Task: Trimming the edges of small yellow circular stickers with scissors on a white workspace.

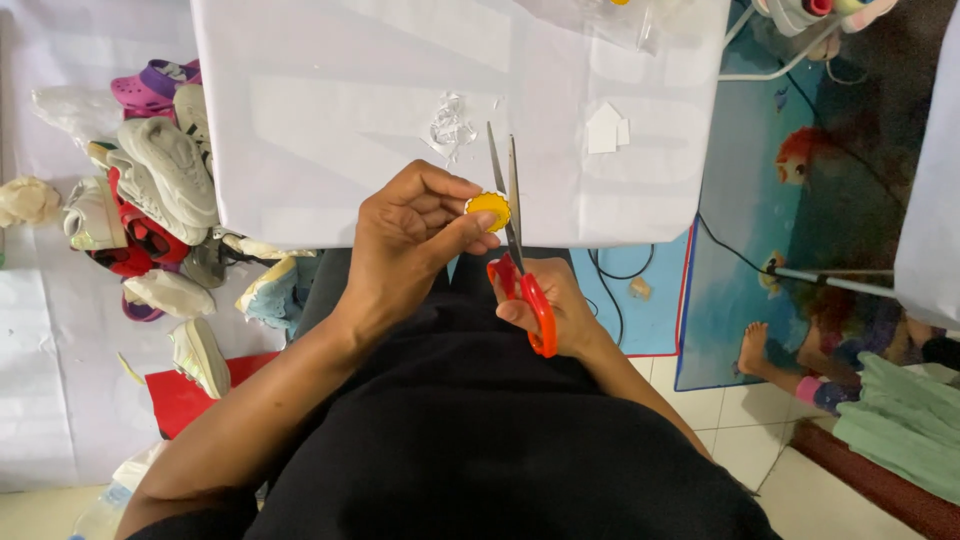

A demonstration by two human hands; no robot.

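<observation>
My left hand (410, 240) pinches a small round yellow piece (490, 209) between thumb and fingers, just in front of the white-covered table (330, 150). My right hand (550, 300) grips red-handled scissors (520, 260), fingers through the loops. The steel blades point up and away, nearly shut, their edge right beside the yellow piece. Both hands hover above my lap in dark clothing.
A crumpled clear scrap (450, 125) and a small white paper cutout (605, 128) lie on the table. A heap of shoes (160, 190) sits at the left. Black cables (610, 280) trail over a blue mat (760, 200). Another person's foot (755, 345) rests at the right.
</observation>
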